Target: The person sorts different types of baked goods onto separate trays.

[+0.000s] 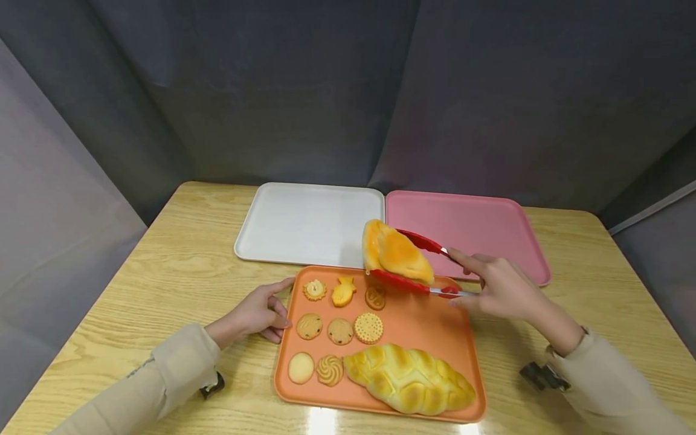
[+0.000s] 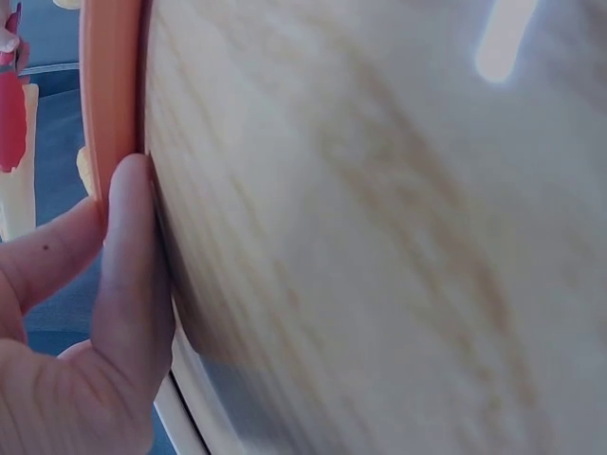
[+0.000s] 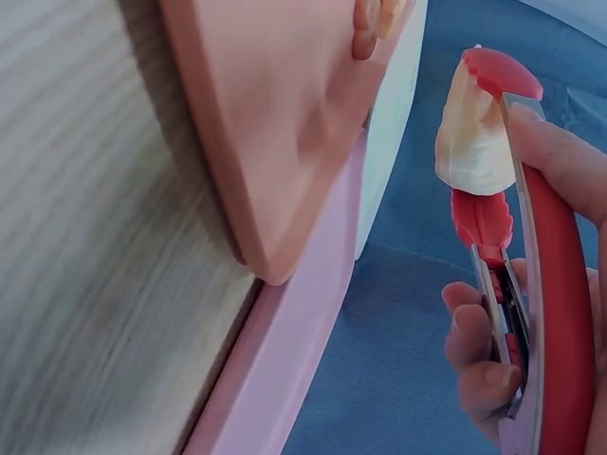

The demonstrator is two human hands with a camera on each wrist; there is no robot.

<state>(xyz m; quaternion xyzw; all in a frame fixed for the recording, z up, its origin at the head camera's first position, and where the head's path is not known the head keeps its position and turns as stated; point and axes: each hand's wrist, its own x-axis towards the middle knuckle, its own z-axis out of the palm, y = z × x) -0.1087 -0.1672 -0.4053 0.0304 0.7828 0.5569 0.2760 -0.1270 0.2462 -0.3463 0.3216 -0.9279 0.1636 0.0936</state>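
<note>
My right hand grips a pair of red-and-silver tongs. Between the red tong heads is a glossy orange-yellow bread roll, lifted above the far edge of the orange tray. My left hand touches the tray's left side with its fingertips; in the left wrist view the fingers look fairly straight against the rim. A long braided loaf lies at the tray's near right. Several cookies fill its left part, among them a round dotted cracker and a fish-shaped cookie.
Behind the orange tray, a white tray and a pink tray stand side by side on the wooden table. A dark grey curtain hangs beyond the table's far edge.
</note>
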